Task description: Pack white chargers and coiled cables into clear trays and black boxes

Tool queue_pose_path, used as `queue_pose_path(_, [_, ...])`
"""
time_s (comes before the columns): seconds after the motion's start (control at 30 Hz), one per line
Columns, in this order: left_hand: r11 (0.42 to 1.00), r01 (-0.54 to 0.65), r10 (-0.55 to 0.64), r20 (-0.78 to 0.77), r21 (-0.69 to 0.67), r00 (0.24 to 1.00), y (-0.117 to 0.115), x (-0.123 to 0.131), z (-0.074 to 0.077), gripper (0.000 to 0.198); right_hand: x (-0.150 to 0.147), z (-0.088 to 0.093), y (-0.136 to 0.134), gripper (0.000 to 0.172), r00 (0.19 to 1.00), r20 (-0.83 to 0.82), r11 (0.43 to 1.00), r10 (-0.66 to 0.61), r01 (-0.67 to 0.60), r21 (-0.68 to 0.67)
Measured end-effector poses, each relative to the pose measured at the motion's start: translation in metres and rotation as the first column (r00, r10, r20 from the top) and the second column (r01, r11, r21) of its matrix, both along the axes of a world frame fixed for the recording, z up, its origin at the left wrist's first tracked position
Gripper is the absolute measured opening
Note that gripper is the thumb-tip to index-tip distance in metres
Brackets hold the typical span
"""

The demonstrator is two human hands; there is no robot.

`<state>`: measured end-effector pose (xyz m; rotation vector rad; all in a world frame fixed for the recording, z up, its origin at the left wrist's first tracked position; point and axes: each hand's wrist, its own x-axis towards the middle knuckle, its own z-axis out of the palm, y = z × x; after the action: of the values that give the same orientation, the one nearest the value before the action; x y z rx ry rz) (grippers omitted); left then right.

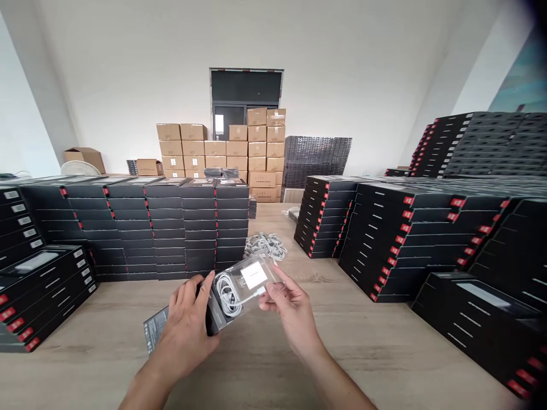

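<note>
Over the wooden table, my left hand (187, 310) wraps round a black box (155, 330) that is tilted up to the right. A clear plastic tray (252, 300) sticks out of the box's right end. Inside the tray lie a coiled white cable (228, 293) and a white rectangular piece (254, 275) with small print. My right hand (287, 302) pinches the tray's far right end, thumb on top, close to the cable's white plug end. Whether the fingers also press on the plug cannot be made out.
A pile of loose white cables (267, 246) lies on the table (256, 364) beyond the tray. Stacked black boxes (166, 228) form a wall at left, and more black stacks (380, 239) stand at right. Brown cartons (256, 149) are piled against the back wall.
</note>
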<state>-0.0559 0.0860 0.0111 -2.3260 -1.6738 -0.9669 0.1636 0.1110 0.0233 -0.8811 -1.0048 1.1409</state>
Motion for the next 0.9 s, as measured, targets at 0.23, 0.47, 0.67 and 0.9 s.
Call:
queue_pose_path(0.23, [0.980, 0.142, -0.111, 0.210, -0.136, 0.971, -0.003, -0.001, 0.005, 0.097, 0.007, 0.010, -0.006, 0.058, 0.952, -0.022, 0.952, 0.304, -0.304, 0.023])
queue_pose_path(0.47, [0.940, 0.292, -0.222, 0.339, -0.173, 0.914, -0.012, 0.008, 0.017, 0.098, 0.007, 0.009, -0.007, 0.042, 0.924, -0.113, 0.922, 0.366, -0.376, -0.093])
queue_pose_path(0.67, [0.910, 0.385, -0.312, 0.360, -0.152, 0.879, -0.021, 0.025, 0.019, 0.097, 0.006, 0.011, -0.016, 0.042, 0.814, 0.153, 0.828, 0.560, -0.545, -0.131])
queue_pose_path(0.9, [0.862, 0.504, -0.322, 0.717, -0.048, 0.618, -0.022, 0.050, -0.002, 0.112, 0.018, 0.026, -0.006, 0.039, 0.956, 0.288, 0.989, 0.050, -0.088, 0.120])
